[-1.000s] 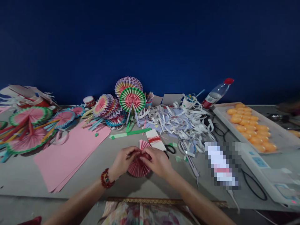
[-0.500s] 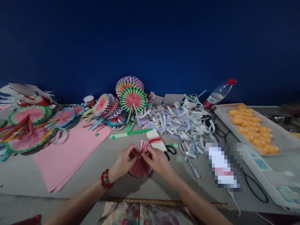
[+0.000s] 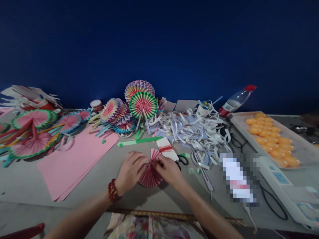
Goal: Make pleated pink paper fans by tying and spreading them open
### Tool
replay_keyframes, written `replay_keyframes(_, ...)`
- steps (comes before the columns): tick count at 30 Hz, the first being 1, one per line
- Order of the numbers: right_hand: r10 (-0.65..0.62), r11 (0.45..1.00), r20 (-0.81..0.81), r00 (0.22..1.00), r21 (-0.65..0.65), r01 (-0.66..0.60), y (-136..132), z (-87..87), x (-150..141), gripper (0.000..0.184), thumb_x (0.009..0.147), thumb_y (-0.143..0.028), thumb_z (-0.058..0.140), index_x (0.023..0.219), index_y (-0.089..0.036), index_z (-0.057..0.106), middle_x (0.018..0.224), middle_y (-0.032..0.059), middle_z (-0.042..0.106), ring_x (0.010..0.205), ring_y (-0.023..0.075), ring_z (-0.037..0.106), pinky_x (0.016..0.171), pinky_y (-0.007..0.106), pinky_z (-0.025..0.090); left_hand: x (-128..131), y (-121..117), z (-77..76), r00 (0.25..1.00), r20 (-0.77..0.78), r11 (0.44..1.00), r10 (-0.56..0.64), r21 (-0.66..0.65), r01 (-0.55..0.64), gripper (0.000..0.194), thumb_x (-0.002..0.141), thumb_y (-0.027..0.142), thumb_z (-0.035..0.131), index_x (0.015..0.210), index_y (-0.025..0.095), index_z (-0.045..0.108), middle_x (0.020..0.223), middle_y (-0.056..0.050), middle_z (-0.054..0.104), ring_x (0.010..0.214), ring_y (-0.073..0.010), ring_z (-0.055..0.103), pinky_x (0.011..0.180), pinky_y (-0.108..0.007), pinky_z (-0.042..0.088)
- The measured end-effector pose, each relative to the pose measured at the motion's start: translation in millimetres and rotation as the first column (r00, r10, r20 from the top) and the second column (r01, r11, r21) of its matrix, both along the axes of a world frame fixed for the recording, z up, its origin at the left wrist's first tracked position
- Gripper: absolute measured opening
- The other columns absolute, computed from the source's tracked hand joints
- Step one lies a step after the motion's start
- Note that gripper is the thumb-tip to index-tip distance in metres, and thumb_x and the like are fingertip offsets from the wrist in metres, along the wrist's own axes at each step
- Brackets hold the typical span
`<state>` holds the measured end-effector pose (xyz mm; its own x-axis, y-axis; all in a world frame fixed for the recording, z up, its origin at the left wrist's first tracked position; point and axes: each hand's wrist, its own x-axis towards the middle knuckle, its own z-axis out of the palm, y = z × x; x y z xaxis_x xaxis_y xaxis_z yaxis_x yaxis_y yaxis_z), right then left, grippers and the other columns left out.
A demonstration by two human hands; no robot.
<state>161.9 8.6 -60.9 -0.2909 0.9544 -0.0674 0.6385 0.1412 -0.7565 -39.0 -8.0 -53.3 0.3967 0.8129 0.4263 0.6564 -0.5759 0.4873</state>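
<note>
A pleated pink paper fan is in front of me on the table, gathered at its middle and spread out below. My left hand curves over its left side with the fingers together, pressing on the paper. At the gathered middle, my right hand is closed in a pinch on the fan from the right; its fingertips are partly hidden. Just behind the hands lies a white card wound with red thread. Beside it are the black handles of scissors.
Pink paper sheets lie at left, near finished paper fans. More fans stand at the back, beside heaped white paper strips. On the right are a bottle, a tray of orange ovals and a blurred-out device.
My left hand has flattened out from a pinch at the fan's middle and now covers its left side. The right hand stays pinched there. The view has shifted slightly.
</note>
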Motion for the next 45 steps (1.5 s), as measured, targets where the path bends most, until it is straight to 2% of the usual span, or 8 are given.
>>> replay_keyframes(3,0.013,1.000,-0.016,1.000,-0.007,-0.014,0.0,-0.4,-0.1,0.011,0.084,-0.020,0.052,0.073,-0.021,0.054,0.069,-0.0002,0.064,0.064,0.0154,0.058,0.060,0.023,0.034,4.5,0.1,1.2,0.994,-0.088,0.996,-0.062,-0.066,0.056,0.023,0.097,0.019,0.053,0.119,0.020,0.061,0.109,-0.008,0.066,0.099,-0.0249,0.055,0.089,-0.042,0.045)
replay_keyframes(5,0.028,1.000,-0.027,0.999,-0.010,-0.028,-0.1,0.0,0.4,0.009,0.084,-0.019,0.053,0.075,-0.021,0.056,0.071,-0.0001,0.065,0.067,0.0157,0.060,0.062,0.023,0.036,7.5,2.1,0.9,0.993,-0.092,0.992,-0.070,-0.113,0.060,0.022,0.098,0.020,0.050,0.116,0.020,0.063,0.108,-0.009,0.066,0.098,-0.0247,0.055,0.088,-0.041,0.046)
replay_keyframes(12,0.053,0.999,-0.038,0.998,-0.007,-0.054,0.8,1.2,2.7,0.009,0.086,-0.022,0.055,0.078,-0.021,0.058,0.072,-0.0003,0.066,0.069,0.0157,0.061,0.064,0.022,0.038,9.9,9.5,0.2,0.997,0.016,0.974,-0.072,-0.214,0.074,0.015,0.094,0.014,0.054,0.092,0.018,0.067,0.095,-0.007,0.065,0.094,-0.0233,0.056,0.086,-0.038,0.045)
replay_keyframes(19,0.064,0.998,-0.015,0.998,-0.013,-0.065,1.3,2.4,0.8,0.010,0.087,-0.023,0.056,0.079,-0.022,0.061,0.075,-0.0003,0.069,0.070,0.0157,0.062,0.063,0.023,0.038,7.0,15.8,0.6,0.981,0.181,0.907,-0.072,-0.396,0.140,0.014,0.082,0.006,0.058,0.083,0.018,0.063,0.095,-0.006,0.064,0.095,-0.0215,0.057,0.084,-0.033,0.047)
replay_keyframes(23,0.067,0.998,-0.003,0.998,-0.019,-0.067,1.8,2.9,0.1,0.010,0.088,-0.023,0.057,0.079,-0.022,0.062,0.079,0.0000,0.071,0.072,0.0157,0.064,0.064,0.022,0.038,7.0,19.3,-0.5,0.980,0.187,0.905,-0.067,-0.403,0.139,0.017,0.077,0.003,0.057,0.082,0.019,0.062,0.093,-0.005,0.064,0.092,-0.0214,0.058,0.084,-0.033,0.046)
replay_keyframes(30,0.064,0.997,0.033,0.997,-0.033,-0.063,3.3,1.0,0.0,0.010,0.088,-0.021,0.058,0.079,-0.021,0.062,0.078,0.0008,0.071,0.074,0.0165,0.065,0.065,0.023,0.038,9.8,20.1,-5.2,0.987,0.161,0.920,-0.015,-0.385,0.077,0.011,0.089,0.011,0.057,0.085,0.019,0.063,0.087,-0.003,0.066,0.089,-0.0206,0.058,0.082,-0.032,0.044)
replay_keyframes(39,0.068,0.997,0.062,0.996,-0.025,-0.067,2.5,1.9,-1.0,0.010,0.089,-0.021,0.059,0.080,-0.022,0.063,0.079,0.0005,0.072,0.075,0.0170,0.065,0.065,0.024,0.037,9.7,18.8,-13.2,0.986,0.165,0.924,0.003,-0.377,0.061,0.010,0.089,0.015,0.059,0.080,0.018,0.061,0.081,-0.002,0.064,0.079,-0.0182,0.060,0.074,-0.029,0.045)
replay_keyframes(45,0.062,0.998,0.071,0.996,-0.010,-0.062,1.6,0.8,-0.8,0.010,0.089,-0.023,0.059,0.081,-0.022,0.064,0.079,0.0005,0.072,0.076,0.0171,0.065,0.065,0.024,0.037,6.3,15.7,-5.4,0.985,0.171,0.925,0.013,-0.377,0.053,0.010,0.089,0.014,0.059,0.081,0.018,0.063,0.083,-0.003,0.064,0.081,-0.0179,0.060,0.075,-0.028,0.045)
